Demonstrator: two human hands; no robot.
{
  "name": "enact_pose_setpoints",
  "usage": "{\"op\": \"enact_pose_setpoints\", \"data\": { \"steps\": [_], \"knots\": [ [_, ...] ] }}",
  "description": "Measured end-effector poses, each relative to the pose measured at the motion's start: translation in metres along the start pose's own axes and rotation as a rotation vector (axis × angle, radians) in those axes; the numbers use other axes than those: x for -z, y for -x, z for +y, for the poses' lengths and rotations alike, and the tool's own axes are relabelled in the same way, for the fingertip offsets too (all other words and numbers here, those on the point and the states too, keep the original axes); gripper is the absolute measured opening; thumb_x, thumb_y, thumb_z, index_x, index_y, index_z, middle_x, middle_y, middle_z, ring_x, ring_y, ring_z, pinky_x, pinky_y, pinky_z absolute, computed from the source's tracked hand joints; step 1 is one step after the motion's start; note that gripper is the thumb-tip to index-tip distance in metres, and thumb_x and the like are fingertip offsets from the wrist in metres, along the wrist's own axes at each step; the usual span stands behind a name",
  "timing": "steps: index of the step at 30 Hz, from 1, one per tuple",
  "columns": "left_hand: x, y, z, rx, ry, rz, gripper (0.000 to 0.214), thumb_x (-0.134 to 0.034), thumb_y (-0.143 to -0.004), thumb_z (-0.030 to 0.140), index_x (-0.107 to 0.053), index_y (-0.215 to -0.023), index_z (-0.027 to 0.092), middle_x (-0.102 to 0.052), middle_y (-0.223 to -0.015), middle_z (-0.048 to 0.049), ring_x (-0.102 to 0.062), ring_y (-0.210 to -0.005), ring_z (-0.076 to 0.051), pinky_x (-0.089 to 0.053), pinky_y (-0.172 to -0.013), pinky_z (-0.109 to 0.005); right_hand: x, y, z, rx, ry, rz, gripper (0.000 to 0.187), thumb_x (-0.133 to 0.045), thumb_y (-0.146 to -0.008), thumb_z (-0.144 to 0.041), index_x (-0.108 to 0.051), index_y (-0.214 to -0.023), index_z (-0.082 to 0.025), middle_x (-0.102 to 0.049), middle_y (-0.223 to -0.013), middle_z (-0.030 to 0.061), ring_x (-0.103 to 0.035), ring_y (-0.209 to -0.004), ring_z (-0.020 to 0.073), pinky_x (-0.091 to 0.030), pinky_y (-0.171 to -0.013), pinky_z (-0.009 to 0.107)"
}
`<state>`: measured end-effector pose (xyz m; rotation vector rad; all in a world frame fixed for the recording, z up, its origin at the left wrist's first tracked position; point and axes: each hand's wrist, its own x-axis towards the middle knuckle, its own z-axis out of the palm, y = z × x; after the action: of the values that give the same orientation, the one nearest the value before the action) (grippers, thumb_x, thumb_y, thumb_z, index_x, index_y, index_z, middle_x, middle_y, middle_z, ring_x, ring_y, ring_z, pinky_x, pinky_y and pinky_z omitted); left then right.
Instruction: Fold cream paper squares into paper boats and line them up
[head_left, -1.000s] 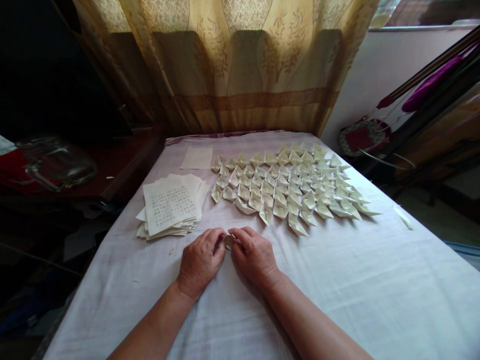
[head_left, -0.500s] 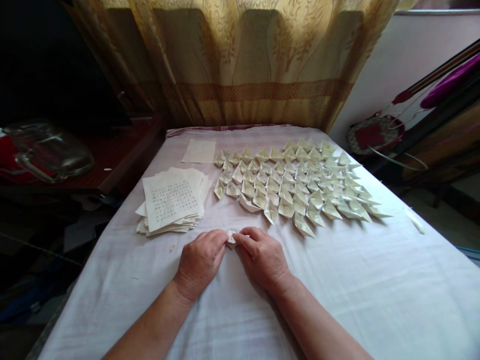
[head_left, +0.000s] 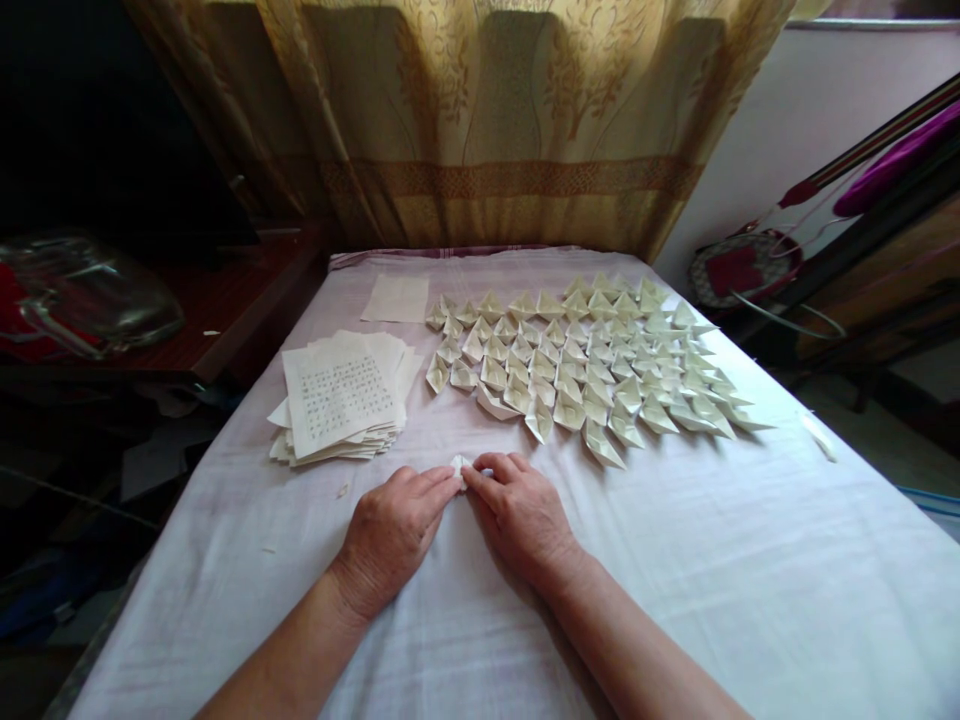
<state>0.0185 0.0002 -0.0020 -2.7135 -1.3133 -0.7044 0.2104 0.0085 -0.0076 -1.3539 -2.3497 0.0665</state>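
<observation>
A small folded piece of paper (head_left: 460,470) is pinched between my two hands, low over the white cloth. My left hand (head_left: 397,527) grips its left side with thumb and fingers closed. On the other side, my right hand (head_left: 523,512) holds it between thumb and forefinger. Most of the paper is covered by my fingertips, so its exact shape is hard to make out. Beyond my hands, several rows of folded paper boats (head_left: 570,365) stand close together. A stack of paper sheets (head_left: 341,400), the top one handwritten, lies beyond my left hand.
A single blank sheet (head_left: 396,299) lies behind the stack. Small paper scraps (head_left: 343,491) dot the cloth at left. A glass jar (head_left: 94,295) rests on the dark side table. Gold curtains (head_left: 510,120) hang behind the table; a round bag (head_left: 742,268) is at the right.
My fingers have shifted slightly on the folded paper, the left ones lying straighter along it. The whole view has moved a little; the boats and stack stay in place.
</observation>
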Motion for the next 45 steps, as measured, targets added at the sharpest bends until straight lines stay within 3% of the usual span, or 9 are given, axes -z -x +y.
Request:
{"op": "enact_pose_setpoints", "data": {
  "steps": [8,14,19,25,35,40,45],
  "knots": [
    [0.000,0.001,0.002,0.034,-0.039,-0.078,0.027,-0.054,-0.094,0.014,-0.066,-0.116,0.023,-0.074,-0.115,-0.0032,-0.065,-0.086,-0.019,-0.055,-0.073,-0.029,0.002,0.007,0.004,0.012,-0.164,0.051,0.029,-0.049,-0.098,-0.018,-0.069,-0.119,-0.021,-0.071,-0.106,0.0094,-0.061,-0.089,0.0203,-0.053,-0.081,0.033],
    [-0.001,0.001,0.006,0.044,-0.083,-0.087,0.032,-0.055,-0.091,0.009,-0.063,-0.120,0.021,-0.074,-0.109,-0.0033,-0.064,-0.084,-0.020,-0.055,-0.071,-0.030,0.002,0.006,0.002,0.029,-0.102,0.050,0.025,-0.053,-0.095,-0.016,-0.072,-0.111,-0.021,-0.070,-0.104,0.0095,-0.060,-0.085,0.0202,-0.052,-0.077,0.031],
    [-0.004,0.002,0.006,0.013,-0.128,-0.092,0.033,-0.055,-0.091,0.009,-0.064,-0.120,0.024,-0.073,-0.115,-0.0028,-0.063,-0.085,-0.020,-0.054,-0.070,-0.029,0.002,0.003,0.004,0.027,-0.109,0.017,0.020,-0.055,-0.094,-0.015,-0.073,-0.102,-0.020,-0.070,-0.101,0.0085,-0.060,-0.085,0.0201,-0.051,-0.077,0.031],
    [-0.003,0.003,0.005,0.009,-0.147,-0.127,0.036,-0.049,-0.093,0.007,-0.065,-0.119,0.025,-0.072,-0.116,-0.0036,-0.063,-0.088,-0.019,-0.054,-0.072,-0.030,0.002,-0.001,0.005,0.007,-0.080,-0.017,0.027,-0.054,-0.091,-0.011,-0.067,-0.114,-0.017,-0.067,-0.100,0.0096,-0.060,-0.089,0.0210,-0.050,-0.079,0.031],
    [-0.009,0.002,-0.002,0.042,-0.034,-0.160,0.049,-0.049,-0.087,0.003,-0.061,-0.127,0.028,-0.064,-0.135,-0.0011,-0.053,-0.124,-0.025,-0.043,-0.102,-0.045,0.009,-0.014,0.001,-0.055,0.021,-0.220,0.020,-0.056,-0.092,-0.015,-0.069,-0.106,-0.022,-0.064,-0.094,0.0073,-0.060,-0.085,0.0193,-0.048,-0.070,0.026],
    [-0.004,0.000,-0.008,0.076,0.064,-0.207,0.052,-0.052,-0.081,0.000,-0.064,-0.122,0.030,-0.063,-0.136,0.0014,-0.051,-0.127,-0.025,-0.040,-0.106,-0.049,0.006,-0.006,0.003,-0.035,-0.017,-0.136,0.027,-0.056,-0.091,-0.014,-0.068,-0.114,-0.020,-0.065,-0.096,0.0087,-0.060,-0.086,0.0207,-0.049,-0.076,0.030],
    [0.005,0.003,-0.013,-0.006,0.030,-0.225,0.047,-0.056,-0.089,0.012,-0.060,-0.131,0.033,-0.062,-0.138,0.0000,-0.047,-0.134,-0.026,-0.033,-0.112,-0.050,0.005,0.010,0.007,0.078,-0.116,-0.020,0.028,-0.054,-0.094,-0.015,-0.068,-0.117,-0.020,-0.066,-0.107,0.0099,-0.060,-0.092,0.0207,-0.050,-0.084,0.033]
  ]
}}
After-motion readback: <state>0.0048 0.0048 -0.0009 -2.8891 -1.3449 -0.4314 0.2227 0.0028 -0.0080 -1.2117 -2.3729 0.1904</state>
